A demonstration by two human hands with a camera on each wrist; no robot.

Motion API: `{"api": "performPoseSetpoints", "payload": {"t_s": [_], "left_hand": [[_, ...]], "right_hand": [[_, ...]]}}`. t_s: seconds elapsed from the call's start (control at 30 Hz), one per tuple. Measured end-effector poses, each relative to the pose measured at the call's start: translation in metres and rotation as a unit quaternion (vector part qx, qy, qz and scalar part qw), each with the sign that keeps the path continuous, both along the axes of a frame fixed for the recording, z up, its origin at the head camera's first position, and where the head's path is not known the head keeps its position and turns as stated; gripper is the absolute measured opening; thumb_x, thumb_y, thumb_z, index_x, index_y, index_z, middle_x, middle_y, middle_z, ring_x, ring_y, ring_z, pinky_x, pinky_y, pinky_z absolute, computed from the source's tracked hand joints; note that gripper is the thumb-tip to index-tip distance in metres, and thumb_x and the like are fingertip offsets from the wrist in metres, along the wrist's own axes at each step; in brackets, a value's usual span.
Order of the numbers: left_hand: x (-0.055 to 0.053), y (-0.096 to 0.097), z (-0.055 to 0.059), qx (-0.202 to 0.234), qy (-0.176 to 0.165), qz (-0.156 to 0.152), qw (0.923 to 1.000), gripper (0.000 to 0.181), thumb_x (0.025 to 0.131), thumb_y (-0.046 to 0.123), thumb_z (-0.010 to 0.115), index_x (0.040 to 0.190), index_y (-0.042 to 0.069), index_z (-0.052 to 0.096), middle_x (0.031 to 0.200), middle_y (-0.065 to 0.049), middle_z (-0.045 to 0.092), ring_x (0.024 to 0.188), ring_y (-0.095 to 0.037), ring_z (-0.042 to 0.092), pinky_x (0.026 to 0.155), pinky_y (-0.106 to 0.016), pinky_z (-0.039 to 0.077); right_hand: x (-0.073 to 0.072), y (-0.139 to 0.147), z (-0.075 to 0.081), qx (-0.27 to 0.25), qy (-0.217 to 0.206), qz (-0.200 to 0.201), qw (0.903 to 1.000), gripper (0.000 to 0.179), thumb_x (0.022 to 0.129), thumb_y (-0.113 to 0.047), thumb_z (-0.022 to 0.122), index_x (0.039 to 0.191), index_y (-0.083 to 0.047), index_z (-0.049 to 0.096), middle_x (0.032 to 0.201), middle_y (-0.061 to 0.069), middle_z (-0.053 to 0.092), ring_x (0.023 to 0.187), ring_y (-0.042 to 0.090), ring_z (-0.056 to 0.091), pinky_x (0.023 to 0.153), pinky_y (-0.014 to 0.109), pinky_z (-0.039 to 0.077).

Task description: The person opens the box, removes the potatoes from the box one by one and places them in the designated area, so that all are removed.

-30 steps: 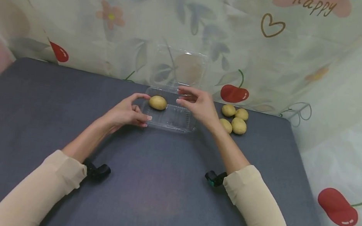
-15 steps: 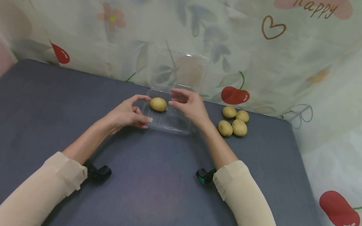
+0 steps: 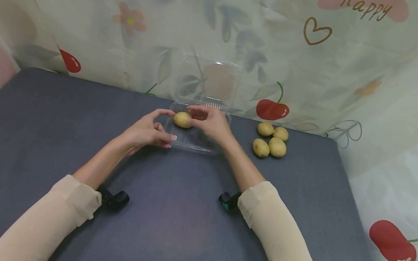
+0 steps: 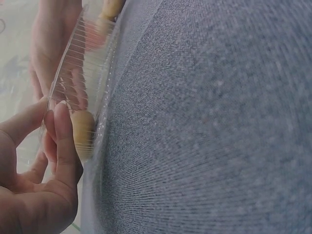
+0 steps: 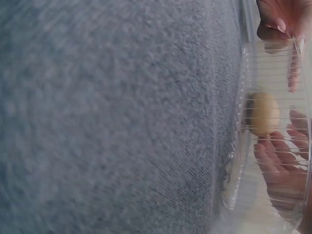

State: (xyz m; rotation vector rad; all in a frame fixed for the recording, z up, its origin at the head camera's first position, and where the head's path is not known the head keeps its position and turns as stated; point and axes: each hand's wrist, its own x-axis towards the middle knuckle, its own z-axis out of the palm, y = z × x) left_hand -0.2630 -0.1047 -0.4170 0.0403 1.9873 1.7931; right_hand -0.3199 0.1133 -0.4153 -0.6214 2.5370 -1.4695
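A clear plastic clamshell box (image 3: pixel 198 147) stands near the table's back edge, its lid (image 3: pixel 208 81) raised against the backdrop. Inside, at the left, lies one yellow potato (image 3: pixel 181 119). My left hand (image 3: pixel 146 130) holds the box's left front rim between thumb and finger, plainest in the left wrist view, where the thumb (image 4: pixel 63 126) lies at the wall. From the right, my right hand (image 3: pixel 211 124) reaches into the box. Its fingertips (image 5: pixel 273 139) meet the potato's near end, with the fingers fairly straight. Through the ribbed wall the exact contact is blurred.
Several potatoes (image 3: pixel 271 140) sit together on the dark grey table (image 3: pixel 180 216), right of the box. A patterned curtain (image 3: pixel 123 54) hangs directly behind the table's back edge. Each wrist wears a small black camera, one on the left (image 3: pixel 115 198).
My right hand has moved left over the box, from its right half up to the potato. The left hand keeps its place on the rim, and the potato has not visibly shifted.
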Motion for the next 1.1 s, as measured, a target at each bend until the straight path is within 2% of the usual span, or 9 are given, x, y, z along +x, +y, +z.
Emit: {"api": "performPoseSetpoints", "payload": {"t_s": [0.2, 0.43, 0.57, 0.77, 1.1], "left_hand": [[-0.001, 0.001, 0.002, 0.001, 0.003, 0.002, 1.0, 0.079, 0.088, 0.002, 0.075, 0.152, 0.017, 0.031, 0.077, -0.01, 0.056, 0.068, -0.019, 0.067, 0.083, -0.043, 0.06], [-0.002, 0.001, 0.0, 0.011, -0.003, 0.0, 0.9999, 0.08, 0.088, 0.002, 0.075, 0.152, 0.017, 0.031, 0.078, -0.01, 0.057, 0.07, -0.02, 0.067, 0.084, -0.044, 0.06], [-0.002, 0.0, -0.001, 0.008, -0.005, 0.002, 1.0, 0.08, 0.088, 0.002, 0.075, 0.152, 0.018, 0.03, 0.078, -0.01, 0.057, 0.07, -0.021, 0.067, 0.085, -0.045, 0.059], [-0.001, -0.001, -0.002, 0.005, -0.001, 0.001, 1.0, 0.08, 0.088, 0.001, 0.075, 0.153, 0.017, 0.03, 0.078, -0.01, 0.057, 0.071, -0.021, 0.067, 0.085, -0.045, 0.059], [-0.001, 0.001, -0.001, 0.006, -0.003, -0.001, 1.0, 0.081, 0.088, 0.001, 0.075, 0.153, 0.017, 0.029, 0.078, -0.01, 0.055, 0.071, -0.022, 0.067, 0.085, -0.045, 0.059]], "right_hand": [[0.001, -0.005, -0.002, 0.004, 0.008, -0.019, 0.9998, 0.037, 0.088, -0.007, 0.076, 0.124, -0.001, 0.068, 0.118, 0.013, 0.07, 0.11, 0.022, 0.068, 0.09, 0.028, 0.056], [0.002, -0.006, -0.004, 0.031, 0.017, -0.033, 0.9988, 0.037, 0.086, -0.009, 0.079, 0.122, -0.007, 0.071, 0.117, 0.008, 0.071, 0.102, 0.02, 0.07, 0.086, 0.026, 0.056], [0.002, -0.008, -0.005, 0.042, 0.009, -0.029, 0.9986, 0.038, 0.086, -0.013, 0.08, 0.123, -0.009, 0.071, 0.118, 0.006, 0.071, 0.102, 0.019, 0.07, 0.086, 0.027, 0.056], [0.003, -0.012, -0.005, 0.096, -0.01, -0.006, 0.9953, 0.043, 0.086, -0.02, 0.081, 0.128, -0.016, 0.069, 0.12, 0.005, 0.07, 0.105, 0.016, 0.068, 0.087, 0.029, 0.055], [0.0, -0.019, -0.006, 0.132, -0.002, 0.005, 0.9912, 0.054, 0.084, -0.019, 0.083, 0.135, -0.017, 0.064, 0.123, 0.007, 0.069, 0.109, 0.016, 0.065, 0.087, 0.03, 0.053]]}}
